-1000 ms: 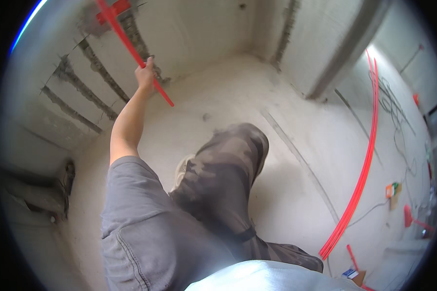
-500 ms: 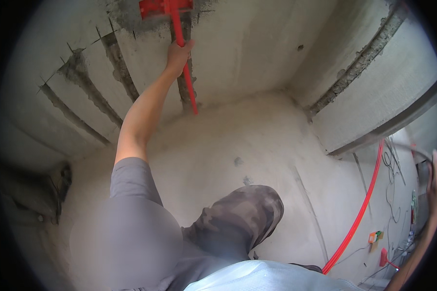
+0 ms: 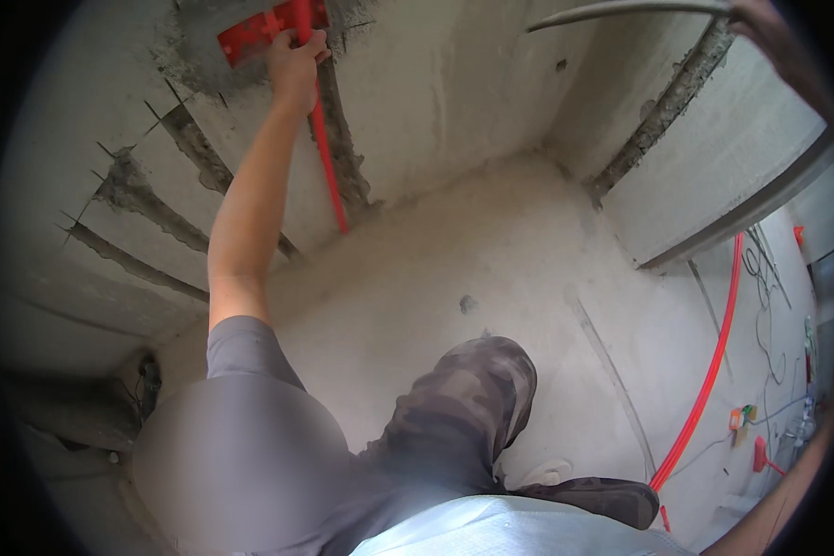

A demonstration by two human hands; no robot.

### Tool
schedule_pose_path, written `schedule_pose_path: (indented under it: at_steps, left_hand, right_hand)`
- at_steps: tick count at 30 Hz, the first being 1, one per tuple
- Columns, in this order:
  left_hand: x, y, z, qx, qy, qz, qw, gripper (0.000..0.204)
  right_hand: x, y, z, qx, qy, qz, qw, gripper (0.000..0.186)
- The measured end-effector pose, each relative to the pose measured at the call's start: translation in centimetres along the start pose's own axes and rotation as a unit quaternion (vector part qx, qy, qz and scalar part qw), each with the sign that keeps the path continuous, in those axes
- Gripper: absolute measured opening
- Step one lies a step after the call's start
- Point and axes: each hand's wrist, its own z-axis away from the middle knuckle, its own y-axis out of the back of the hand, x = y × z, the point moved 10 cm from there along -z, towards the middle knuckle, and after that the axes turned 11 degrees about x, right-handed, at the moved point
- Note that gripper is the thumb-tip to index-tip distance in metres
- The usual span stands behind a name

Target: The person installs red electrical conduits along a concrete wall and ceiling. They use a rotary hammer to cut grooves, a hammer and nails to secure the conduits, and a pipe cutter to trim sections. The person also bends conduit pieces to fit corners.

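Note:
My left hand (image 3: 296, 72) reaches up to the far wall, fingers closed round a red conduit pipe (image 3: 326, 162) just below a red junction box (image 3: 250, 39). The pipe runs down beside a rough chased groove (image 3: 346, 153), its lower end near the wall's foot. The box lies against a dark rough patch of wall, partly cut off by the top edge. At the upper right rim my right hand (image 3: 762, 26) is closed on a curved grey rod (image 3: 621, 12), which points left in front of the wall. That hand is dim and somewhat blurred.
More grooves (image 3: 139, 259) are cut in the wall at left, and another groove (image 3: 663, 120) at right. Long red pipes (image 3: 709, 389) lie on the floor at right, near cables, a small orange packet (image 3: 737, 419) and a red-headed tool (image 3: 760, 454). My bent knee (image 3: 491, 389) is below.
My left hand has moved up and left, closer to the box; box and pipe have shifted left in view. My right hand has swung up from the right side, bringing the grey rod high.

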Motion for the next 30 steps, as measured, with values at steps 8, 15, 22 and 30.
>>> schedule_pose_path:
  at_steps: [8,15,22,30]
  left_hand:
    - [4.9,1.0,-0.2,0.004,-0.112,-0.122,0.986,0.019]
    - [6.0,-0.1,-1.6,-0.011,-0.084,-0.239,0.967,0.02]
    - [6.0,-0.9,-2.2,0.04,-0.102,-0.234,0.966,0.015]
    - [4.4,-0.9,-4.4,0.073,-0.008,-0.111,0.991,0.01]
  right_hand:
    - [-16.2,-7.3,11.4,-0.225,-0.192,-0.244,0.924,0.028]
    - [-25.5,-13.3,28.9,-0.329,-0.218,-0.226,0.891,0.033]
    - [-29.8,-16.0,40.9,-0.344,-0.268,-0.32,0.841,0.036]
    - [-30.8,-15.9,48.4,-0.343,-0.37,-0.362,0.784,0.032]
